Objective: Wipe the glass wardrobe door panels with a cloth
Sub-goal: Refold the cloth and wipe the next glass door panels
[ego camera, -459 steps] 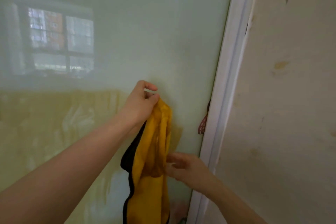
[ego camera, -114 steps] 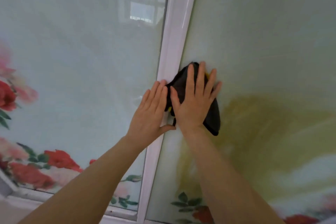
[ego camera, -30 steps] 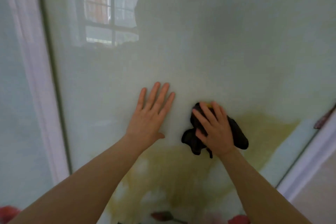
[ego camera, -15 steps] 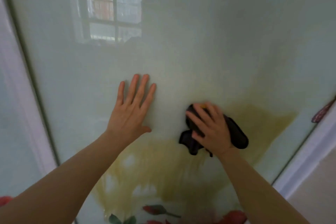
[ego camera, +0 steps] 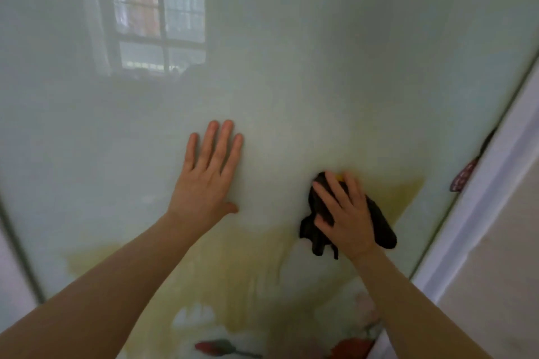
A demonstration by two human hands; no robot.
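While no writing, brand or label can be read anywhere, the glass door panel [ego camera: 291, 67] itself has a printed picture: a pale green-white ground, a large yellow-ochre patch in the lower half, and red flowers [ego camera: 215, 347] with dark leaves along the bottom edge. Its surface is glossy and gives a hazy reflection of a window [ego camera: 159, 20] with dark bars at the upper left.

At the lower right of the panel, over the edge of the yellow patch, the cloth [ego camera: 382, 227] is bunched against the glass. It is mostly black, with a small bit of yellow showing at its top, near the fingertips. The right hand [ego camera: 344, 213] lies on top of it with the fingers spread and almost straight, pressing it on the glass; black folds come out on both sides of the hand and below it.

Well apart from the cloth, the left hand [ego camera: 207, 181] rests flat on the bare glass to its left, fingers straight and close together, thumb out to the side, holding nothing.

Along the right edge of the panel runs a white frame [ego camera: 478, 198], and beside it is a beige wall [ego camera: 501, 285].
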